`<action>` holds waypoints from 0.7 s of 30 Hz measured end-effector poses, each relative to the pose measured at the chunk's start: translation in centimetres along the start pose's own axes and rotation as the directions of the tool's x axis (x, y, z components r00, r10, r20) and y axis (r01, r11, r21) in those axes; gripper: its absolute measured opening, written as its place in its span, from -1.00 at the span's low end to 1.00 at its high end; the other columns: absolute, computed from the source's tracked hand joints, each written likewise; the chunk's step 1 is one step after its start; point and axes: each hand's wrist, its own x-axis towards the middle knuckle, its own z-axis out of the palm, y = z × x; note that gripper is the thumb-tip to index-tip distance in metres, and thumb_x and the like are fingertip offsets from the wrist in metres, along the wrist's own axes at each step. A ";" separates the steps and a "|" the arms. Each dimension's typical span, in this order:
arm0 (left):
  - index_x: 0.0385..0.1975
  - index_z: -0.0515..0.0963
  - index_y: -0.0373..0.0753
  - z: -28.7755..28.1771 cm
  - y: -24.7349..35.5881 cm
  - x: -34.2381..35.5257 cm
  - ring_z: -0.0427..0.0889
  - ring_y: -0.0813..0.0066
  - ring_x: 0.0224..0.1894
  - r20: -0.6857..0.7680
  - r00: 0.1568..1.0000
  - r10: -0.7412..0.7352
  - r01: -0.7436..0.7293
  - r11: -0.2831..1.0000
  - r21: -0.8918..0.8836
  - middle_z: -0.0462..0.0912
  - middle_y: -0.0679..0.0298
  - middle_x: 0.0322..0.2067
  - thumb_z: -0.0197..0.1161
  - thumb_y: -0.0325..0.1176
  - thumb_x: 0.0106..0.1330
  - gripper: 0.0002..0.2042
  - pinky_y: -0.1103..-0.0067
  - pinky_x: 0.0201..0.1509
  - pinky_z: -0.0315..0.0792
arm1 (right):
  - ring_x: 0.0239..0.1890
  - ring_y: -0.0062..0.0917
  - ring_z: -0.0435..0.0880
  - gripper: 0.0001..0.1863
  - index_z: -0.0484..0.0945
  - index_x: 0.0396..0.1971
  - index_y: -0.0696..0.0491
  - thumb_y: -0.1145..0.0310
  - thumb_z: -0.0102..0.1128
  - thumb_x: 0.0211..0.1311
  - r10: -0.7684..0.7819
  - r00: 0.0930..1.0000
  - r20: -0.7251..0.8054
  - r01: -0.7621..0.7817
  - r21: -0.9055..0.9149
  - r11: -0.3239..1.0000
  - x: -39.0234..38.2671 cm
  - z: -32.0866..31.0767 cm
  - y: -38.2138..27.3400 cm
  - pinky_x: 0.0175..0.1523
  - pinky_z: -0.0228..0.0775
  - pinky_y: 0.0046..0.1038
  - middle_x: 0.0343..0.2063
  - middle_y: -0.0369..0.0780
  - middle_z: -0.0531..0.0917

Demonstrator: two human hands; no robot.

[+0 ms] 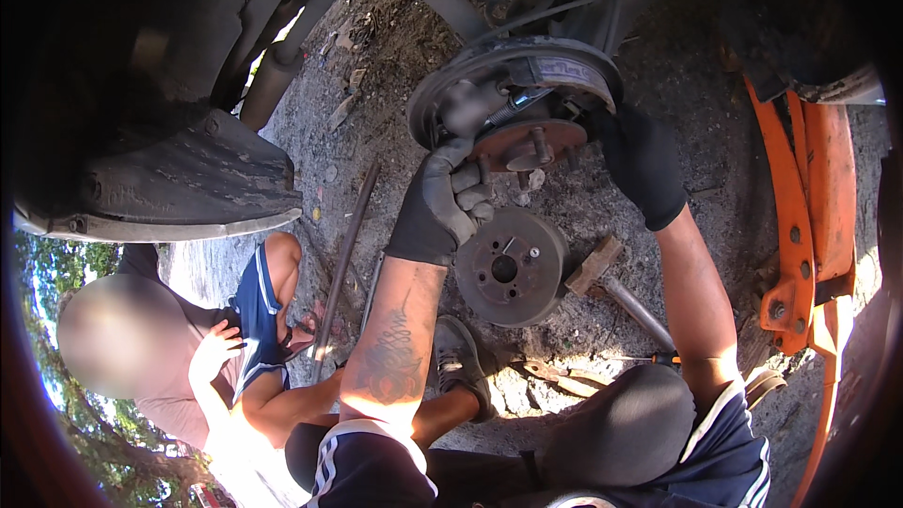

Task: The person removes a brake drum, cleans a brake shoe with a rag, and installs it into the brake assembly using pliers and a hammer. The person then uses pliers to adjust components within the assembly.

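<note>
Gravel ground under raised car; gloved left hand (440, 202) gripping brake assembly (517, 99), right hand (641, 165) reaching behind, grip hidden; drum (511, 268) below.

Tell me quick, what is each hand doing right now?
Left hand: gloved, fingers curled, grip resting on the brake assembly; holding nothing that can be made out.
Right hand: gloved, reaching behind the brake assembly; open or closed cannot be told.

harsh sunlight from the left, deep shadows under the car, dark fisheye-bent edges.

Dirt ground (649, 179) carries brake drum (511, 266), hammer (611, 282).
</note>
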 end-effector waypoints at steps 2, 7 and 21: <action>-0.27 0.53 -0.16 0.0 0.0 0.0 0.15 0.74 -0.76 -0.007 1.000 0.000 0.000 1.000 0.002 0.35 0.54 -0.69 0.12 -0.06 0.45 -0.72 0.67 -0.66 0.03 | -0.51 -0.04 0.65 -0.80 0.61 -0.46 0.13 0.32 0.23 0.28 -0.001 1.000 -0.011 0.002 0.016 1.000 -0.1 0.0 0.0 -0.43 0.46 -0.16 -0.58 0.03 0.62; -0.26 0.53 -0.16 0.3 0.0 -0.1 0.16 0.74 -0.75 -0.023 1.000 0.008 -0.007 1.000 0.018 0.36 0.53 -0.68 0.12 -0.07 0.45 -0.72 0.67 -0.66 0.04 | -0.50 -0.03 0.65 -0.79 0.61 -0.45 0.13 0.30 0.23 0.28 0.036 0.999 -0.013 -0.036 0.022 0.999 -0.2 -0.1 -0.4 -0.42 0.47 -0.16 -0.57 0.03 0.63; -0.24 0.54 -0.16 0.2 0.3 0.0 0.18 0.73 -0.74 -0.029 1.000 0.007 -0.006 1.000 0.015 0.38 0.50 -0.66 0.11 -0.09 0.45 -0.74 0.67 -0.65 0.05 | -0.47 -0.04 0.65 -0.83 0.62 -0.41 0.13 0.34 0.24 0.26 0.020 1.000 0.020 -0.020 -0.001 1.000 0.2 -0.5 -0.7 -0.40 0.45 -0.19 -0.54 0.00 0.63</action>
